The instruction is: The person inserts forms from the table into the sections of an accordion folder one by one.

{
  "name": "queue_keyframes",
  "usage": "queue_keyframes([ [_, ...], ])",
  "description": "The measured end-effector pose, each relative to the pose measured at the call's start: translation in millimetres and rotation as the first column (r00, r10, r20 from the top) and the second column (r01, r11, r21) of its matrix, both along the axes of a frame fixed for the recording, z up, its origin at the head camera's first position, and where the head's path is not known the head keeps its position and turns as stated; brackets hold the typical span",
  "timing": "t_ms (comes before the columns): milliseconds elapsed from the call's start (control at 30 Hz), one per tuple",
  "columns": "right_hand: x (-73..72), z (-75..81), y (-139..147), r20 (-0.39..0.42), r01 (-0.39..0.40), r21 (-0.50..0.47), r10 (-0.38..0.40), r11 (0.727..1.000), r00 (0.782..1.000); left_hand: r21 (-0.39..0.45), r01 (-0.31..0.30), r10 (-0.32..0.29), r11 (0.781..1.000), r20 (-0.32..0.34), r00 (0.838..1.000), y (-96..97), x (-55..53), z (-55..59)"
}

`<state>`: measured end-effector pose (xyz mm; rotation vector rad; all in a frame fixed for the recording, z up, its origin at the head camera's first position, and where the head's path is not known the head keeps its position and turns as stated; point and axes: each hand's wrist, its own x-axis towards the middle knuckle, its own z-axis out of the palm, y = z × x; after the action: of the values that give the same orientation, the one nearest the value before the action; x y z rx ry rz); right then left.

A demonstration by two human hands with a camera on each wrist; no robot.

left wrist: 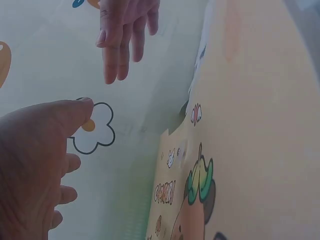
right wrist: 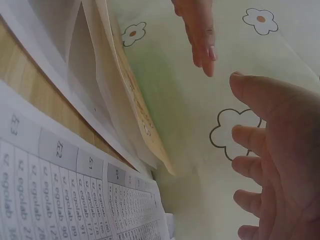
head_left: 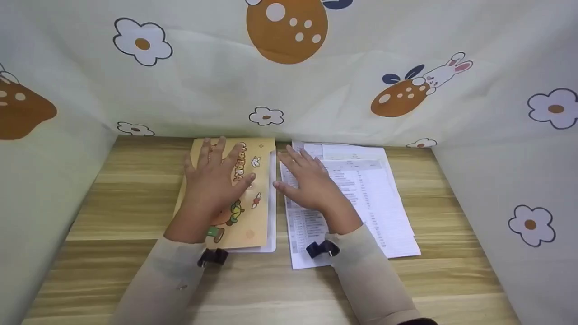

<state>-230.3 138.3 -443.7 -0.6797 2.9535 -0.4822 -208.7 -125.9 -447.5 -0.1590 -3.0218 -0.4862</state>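
Observation:
An orange-yellow folder (head_left: 255, 225) with cartoon prints and lettering lies on the left side of the table. Over it my left hand (head_left: 210, 185) is spread, fingers straight and thumb out to the right. To the right lie printed sheets (head_left: 375, 194) covered in table rows, slightly fanned. My right hand (head_left: 311, 183) is above their left part with fingers extended, its thumb toward the folder. Neither hand grips anything. In the left wrist view, the folder's cover (left wrist: 260, 125) bears a cartoon figure with a green leafy top. Printed columns on the sheets (right wrist: 80, 185) show in the right wrist view.
White pages (head_left: 272, 203) stick out past the folder's right edge. A wood-grain table (head_left: 122, 203) carries everything. Pale cloth walls (head_left: 203, 81) with flower and fruit prints rise at the back and both sides. Dark straps (head_left: 213, 257) sit at both sleeve cuffs.

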Motion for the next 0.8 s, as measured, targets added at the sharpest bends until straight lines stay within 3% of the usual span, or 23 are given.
queue_keyframes([
  [233,0.4,-6.1,-4.4,0.026,-0.031,-0.001,0.031,1.000,0.999,-0.002,0.016,-0.016,1.000,0.021,1.000,0.2,0.0,-3.6],
  [500,-3.6,-19.1,-1.9,0.091,-0.070,-0.005,0.070,0.998,0.993,0.004,0.054,-0.055,0.999,0.072,0.996,5.3,-0.9,-16.2],
  [800,-5.5,-31.7,-2.0,0.123,-0.120,0.010,0.118,0.993,0.985,0.054,0.134,-0.141,0.989,0.169,0.975,17.7,2.3,-21.6],
])
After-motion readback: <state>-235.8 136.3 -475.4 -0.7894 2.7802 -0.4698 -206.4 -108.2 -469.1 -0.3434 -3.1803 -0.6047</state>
